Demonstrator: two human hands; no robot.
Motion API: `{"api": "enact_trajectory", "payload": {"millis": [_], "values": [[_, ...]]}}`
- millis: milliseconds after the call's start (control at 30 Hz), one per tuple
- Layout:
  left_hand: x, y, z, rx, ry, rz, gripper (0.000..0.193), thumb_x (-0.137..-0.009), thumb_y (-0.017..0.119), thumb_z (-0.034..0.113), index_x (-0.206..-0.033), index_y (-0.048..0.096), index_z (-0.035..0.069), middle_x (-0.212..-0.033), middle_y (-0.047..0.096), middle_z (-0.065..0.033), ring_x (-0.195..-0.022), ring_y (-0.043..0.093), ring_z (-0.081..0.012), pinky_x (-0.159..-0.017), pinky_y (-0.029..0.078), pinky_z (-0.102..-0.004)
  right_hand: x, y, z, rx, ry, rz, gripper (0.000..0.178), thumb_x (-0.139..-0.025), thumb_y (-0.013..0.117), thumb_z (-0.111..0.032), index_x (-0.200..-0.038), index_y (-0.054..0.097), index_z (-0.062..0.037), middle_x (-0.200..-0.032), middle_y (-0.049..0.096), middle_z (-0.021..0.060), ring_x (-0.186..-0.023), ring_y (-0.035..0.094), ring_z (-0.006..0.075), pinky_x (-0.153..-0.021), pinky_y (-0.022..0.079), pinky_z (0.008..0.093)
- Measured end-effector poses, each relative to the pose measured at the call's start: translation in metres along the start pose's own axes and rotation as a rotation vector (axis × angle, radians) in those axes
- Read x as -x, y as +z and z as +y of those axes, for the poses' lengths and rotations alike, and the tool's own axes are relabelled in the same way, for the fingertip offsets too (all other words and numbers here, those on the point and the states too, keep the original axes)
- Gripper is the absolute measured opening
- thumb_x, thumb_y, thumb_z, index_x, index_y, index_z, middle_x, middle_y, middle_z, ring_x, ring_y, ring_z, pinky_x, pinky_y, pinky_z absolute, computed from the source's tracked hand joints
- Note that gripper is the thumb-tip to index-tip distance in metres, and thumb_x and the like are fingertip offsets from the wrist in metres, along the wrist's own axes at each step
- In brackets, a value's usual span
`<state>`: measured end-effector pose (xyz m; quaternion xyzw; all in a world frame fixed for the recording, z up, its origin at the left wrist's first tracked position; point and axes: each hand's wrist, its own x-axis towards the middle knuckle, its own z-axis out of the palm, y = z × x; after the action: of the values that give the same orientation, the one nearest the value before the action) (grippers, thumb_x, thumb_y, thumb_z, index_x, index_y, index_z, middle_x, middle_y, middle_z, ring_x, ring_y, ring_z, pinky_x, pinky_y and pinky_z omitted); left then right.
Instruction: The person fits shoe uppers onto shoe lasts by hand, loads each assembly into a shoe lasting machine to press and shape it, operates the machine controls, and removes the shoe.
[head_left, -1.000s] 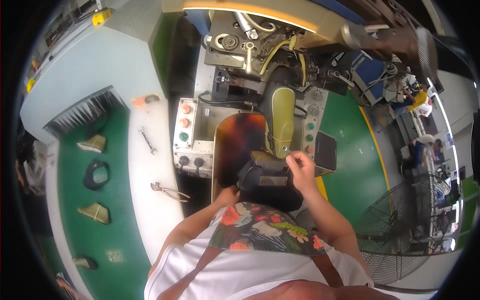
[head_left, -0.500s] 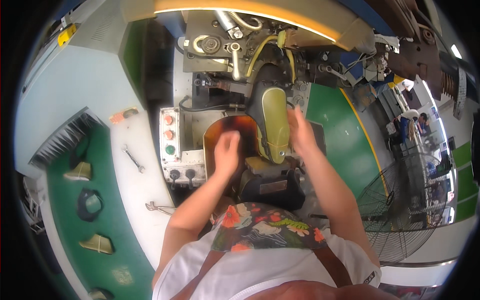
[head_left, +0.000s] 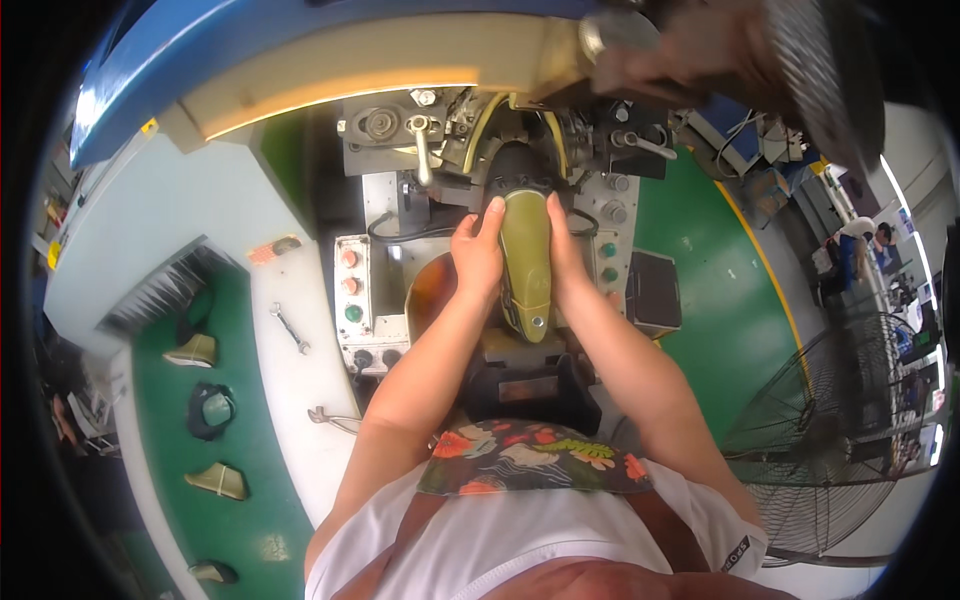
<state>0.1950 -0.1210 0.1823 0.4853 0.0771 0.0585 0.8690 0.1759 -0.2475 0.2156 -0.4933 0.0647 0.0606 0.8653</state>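
Observation:
An olive-green shoe last [head_left: 526,255] lies sole up in the machine in front of me, with a metal-ringed hole at its near end and a dark upper around its sides and far end. My left hand [head_left: 480,250] presses its left side, thumb along the upper edge. Against the right side my right hand [head_left: 566,245] is closed, thumb pointing away from me. The last sits between both hands, its far end just below the machine's curved yellow hoses [head_left: 484,130]. The undersides of my fingers are hidden.
A control box [head_left: 352,287] with round buttons stands left of the last. A wrench [head_left: 290,328] and pliers [head_left: 334,420] lie on the white ledge. More green lasts [head_left: 216,480] rest on the green surface at left. A wire-caged fan [head_left: 820,430] stands at right.
Both hands have moved forward and inward and closed on the shoe last's sides. The last now points straighter ahead. My view has shifted slightly.

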Motion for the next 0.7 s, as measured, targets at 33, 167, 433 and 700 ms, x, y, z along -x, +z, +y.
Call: {"api": "enact_trajectory", "payload": {"millis": [33, 167, 433, 700], "values": [[0.000, -0.001, 0.001, 0.002, 0.010, 0.000, 0.080, -0.094, 0.082, 0.042, -0.139, 0.051, -0.017, -0.124, 0.068, -0.0201, -0.112, 0.066, -0.0219, -0.097, 0.052, -0.0318, -0.001, 0.000, 0.000, 0.001, -0.022, -0.008, 0.058, -0.107, 0.048, -0.064, -0.122, 0.068, -0.0114, -0.104, 0.069, 0.0018, -0.090, 0.067, 0.0127, -0.077, 0.054, 0.0271], [0.003, 0.002, 0.007, 0.016, 0.035, -0.027, 0.061, -0.098, 0.079, 0.038, -0.127, 0.060, -0.012, -0.114, 0.072, -0.0146, -0.102, 0.068, -0.0180, -0.089, 0.053, -0.0292, 0.003, 0.003, -0.001, -0.075, -0.041, 0.016, 0.063, -0.103, 0.060, -0.060, -0.127, 0.068, -0.0017, -0.115, 0.071, 0.0073, -0.100, 0.068, 0.0167, -0.087, 0.054, 0.0306], [0.007, 0.006, 0.013, 0.024, 0.013, 0.009, 0.056, -0.099, 0.077, 0.037, -0.124, 0.061, -0.012, -0.111, 0.073, -0.0137, -0.098, 0.069, -0.0174, -0.085, 0.055, -0.0284, 0.012, 0.010, -0.006, -0.046, -0.064, 0.080, 0.065, -0.102, 0.064, -0.058, -0.126, 0.069, 0.0023, -0.113, 0.070, 0.0085, -0.098, 0.067, 0.0161, -0.086, 0.053, 0.0299], [0.011, 0.006, 0.018, 0.010, 0.033, -0.011, 0.056, -0.099, 0.077, 0.037, -0.122, 0.061, -0.012, -0.107, 0.073, -0.0135, -0.094, 0.070, -0.0184, -0.082, 0.056, -0.0290, 0.010, 0.010, -0.001, -0.041, -0.121, 0.085, 0.069, -0.100, 0.066, -0.059, -0.123, 0.069, 0.0051, -0.110, 0.071, 0.0089, -0.096, 0.068, 0.0160, -0.085, 0.054, 0.0294]]}}
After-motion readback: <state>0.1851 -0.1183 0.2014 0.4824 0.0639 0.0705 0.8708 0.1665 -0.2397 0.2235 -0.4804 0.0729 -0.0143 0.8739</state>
